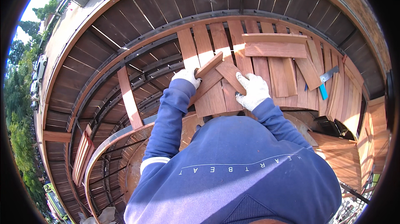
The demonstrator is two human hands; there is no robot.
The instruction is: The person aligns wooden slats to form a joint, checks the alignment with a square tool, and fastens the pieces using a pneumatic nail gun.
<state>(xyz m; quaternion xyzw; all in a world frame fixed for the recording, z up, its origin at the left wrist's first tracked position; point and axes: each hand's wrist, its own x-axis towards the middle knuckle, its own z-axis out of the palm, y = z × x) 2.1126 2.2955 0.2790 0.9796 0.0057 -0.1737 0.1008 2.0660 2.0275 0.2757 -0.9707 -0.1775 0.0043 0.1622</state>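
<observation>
Your left hand (pixel 187 77), in a white work glove, is closed around the lower end of a narrow reddish-brown wooden strip (pixel 211 63), which stands on its edge and slants up and away to the right. Your right hand (pixel 254 92), gloved in the same white, grasps a short, flat reddish-brown board (pixel 228 74), with the thumb at its near end and a finger along its right side. The far end of that board reaches toward the strip; you cannot tell from here whether the two touch. Both pieces are straight ahead of you, over a row of reddish-brown planks (pixel 188 49) laid side by side on a curved black metal frame (pixel 146 75). Under the strip, a flat wooden slat (pixel 207 86) lies at a slant across the planks.

Beyond your right hand, to the right, a group of loose wooden boards (pixel 275 50) rests on the row, and farther right lies a square with a blue handle and a grey metal blade (pixel 323 91). On your left, a single reddish-brown crosspiece (pixel 129 98) spans the frame, well apart from the row. Past everything, a wall of dark brown slats (pixel 146 4) curves around you
</observation>
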